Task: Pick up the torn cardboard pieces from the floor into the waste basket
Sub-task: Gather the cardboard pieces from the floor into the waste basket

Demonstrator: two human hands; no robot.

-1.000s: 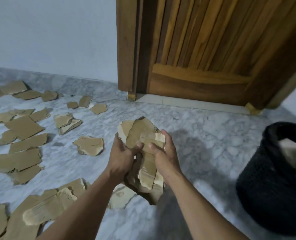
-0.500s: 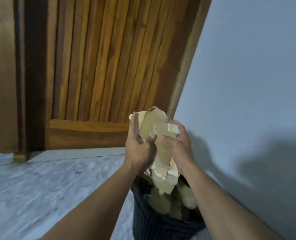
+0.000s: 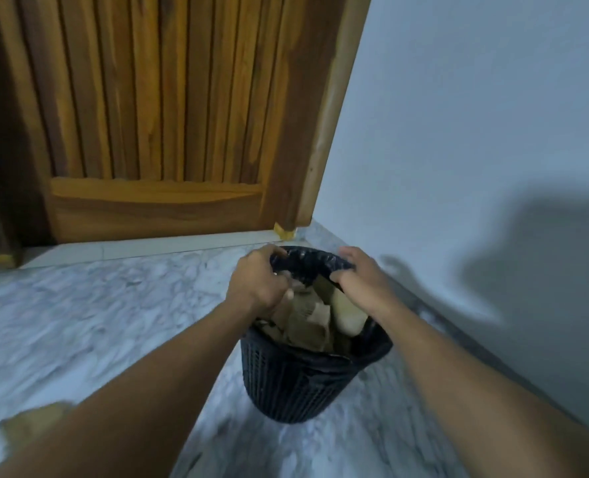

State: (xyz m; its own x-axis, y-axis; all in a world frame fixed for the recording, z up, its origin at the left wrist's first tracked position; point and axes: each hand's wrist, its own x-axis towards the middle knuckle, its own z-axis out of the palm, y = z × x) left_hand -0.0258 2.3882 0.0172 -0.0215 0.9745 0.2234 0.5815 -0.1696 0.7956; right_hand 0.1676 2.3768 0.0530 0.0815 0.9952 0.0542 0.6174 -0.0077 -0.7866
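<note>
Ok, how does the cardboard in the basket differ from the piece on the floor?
The cardboard in the waste basket is many pieces, piled and tilted; the floor piece is single and lies flat. The pile shows clearly; the floor piece is blurred and partly hidden by the left forearm. Both are tan.

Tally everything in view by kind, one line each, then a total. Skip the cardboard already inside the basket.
Hands: 2 (left hand, right hand)
Waste basket: 1
Door: 1
Cardboard piece on the floor: 1
Total: 5
</note>
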